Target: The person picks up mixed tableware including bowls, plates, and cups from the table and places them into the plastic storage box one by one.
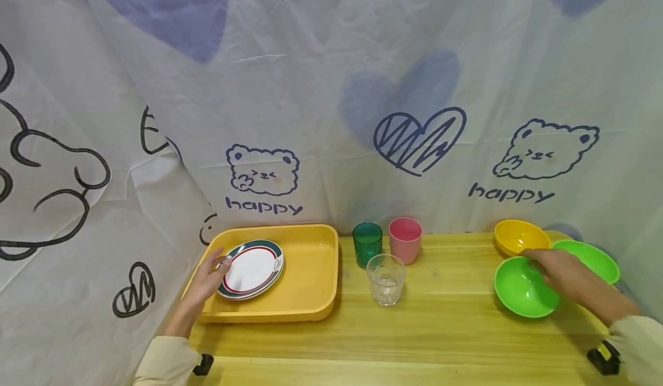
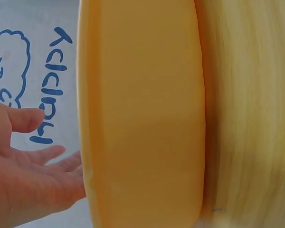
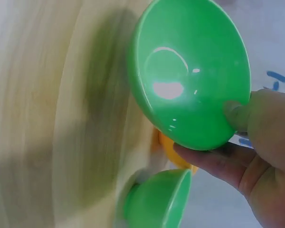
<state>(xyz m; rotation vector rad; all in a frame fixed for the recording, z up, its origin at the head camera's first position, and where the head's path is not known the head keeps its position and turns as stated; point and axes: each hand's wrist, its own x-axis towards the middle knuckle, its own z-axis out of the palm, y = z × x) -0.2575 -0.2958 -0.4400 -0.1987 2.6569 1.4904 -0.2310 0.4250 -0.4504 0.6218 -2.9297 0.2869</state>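
Note:
My right hand [image 1: 564, 274] pinches a green bowl [image 1: 525, 294] by its rim. In the right wrist view the thumb lies inside the tilted bowl [image 3: 190, 71] and the fingers are under its outside; a shadow falls on the tabletop beside it. Behind that hand are a second green bowl [image 1: 595, 261] and a yellow bowl [image 1: 520, 236]. At the left, my left hand [image 1: 207, 279] is over the side of a yellow tray [image 1: 308, 276], its fingers by the edge of stacked plates [image 1: 252, 271] with dark green rims. The left wrist view shows those fingers [image 2: 52, 159] spread loosely, thumb apart.
Between the tray and the bowls stand a dark green cup [image 1: 367, 245], a pink cup [image 1: 406, 240] and a clear glass [image 1: 385, 282]. A printed cloth [image 1: 331, 87] hangs behind and to the left of the wooden table [image 1: 414, 340].

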